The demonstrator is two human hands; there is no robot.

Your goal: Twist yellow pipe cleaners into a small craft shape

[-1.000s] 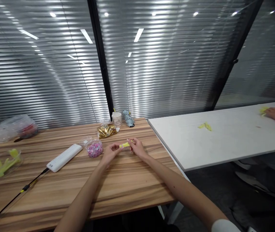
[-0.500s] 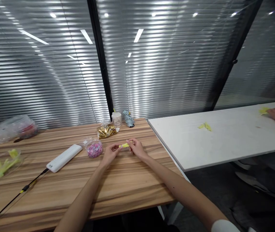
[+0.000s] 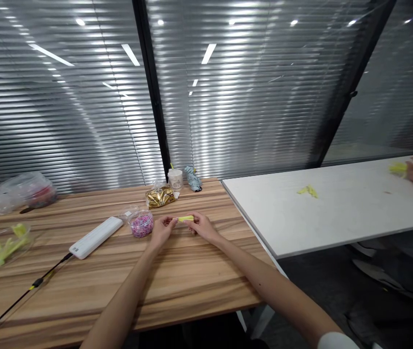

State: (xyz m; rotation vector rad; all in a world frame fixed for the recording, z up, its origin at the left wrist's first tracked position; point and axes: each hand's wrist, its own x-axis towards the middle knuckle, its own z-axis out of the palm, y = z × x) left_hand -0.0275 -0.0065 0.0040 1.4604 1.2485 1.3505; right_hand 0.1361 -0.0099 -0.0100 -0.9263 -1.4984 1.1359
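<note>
Yellow strip (image 3: 186, 218): short, narrow, bright, nearly level; texture unclear.

Looks like office: slatted blinds (image 3: 246, 111) behind glass (image 3: 391, 97), reflected ceiling lights (image 3: 209, 53), wood-grain desk (image 3: 199, 278), white table (image 3: 337, 213) alongside.

Yellow strip (image 3: 185, 218), brown-streaked tabletop (image 3: 195, 276), gold packet (image 3: 160, 197)

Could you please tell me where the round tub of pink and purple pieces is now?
In the head view, the tub sits left of centre on the wooden table, between the white oblong device and the left hand.
</note>
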